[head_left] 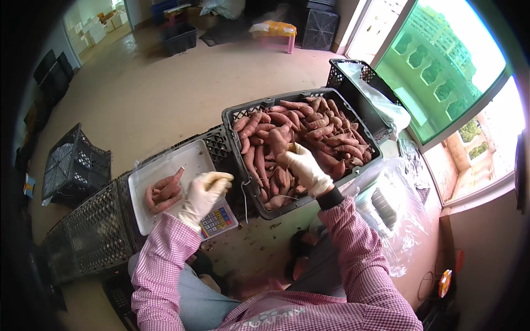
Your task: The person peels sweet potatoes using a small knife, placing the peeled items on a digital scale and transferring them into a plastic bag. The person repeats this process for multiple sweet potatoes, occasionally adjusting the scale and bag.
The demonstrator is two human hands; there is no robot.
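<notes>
My right hand (306,169), in a white glove, grips a reddish sweet potato (280,141) above a black plastic crate (231,114) heaped with sweet potatoes (326,129). My left hand (205,194), gloved too, hovers over the near right edge of a digital scale (221,219). Its fingers are curled together, and nothing shows in them. Several sweet potatoes (165,190) lie grouped on the scale's white tray (142,220), left of that hand. The scale's coloured keypad is partly covered by my left hand and wrist.
Black mesh crates (91,237) support the scale. Another black crate (367,105) with a plastic liner stands beyond the full one. Clear plastic bags (395,220) lie at right, near a glass door (436,71). A separate crate (74,165) sits on the floor at left; a small stool (274,32) stands far back.
</notes>
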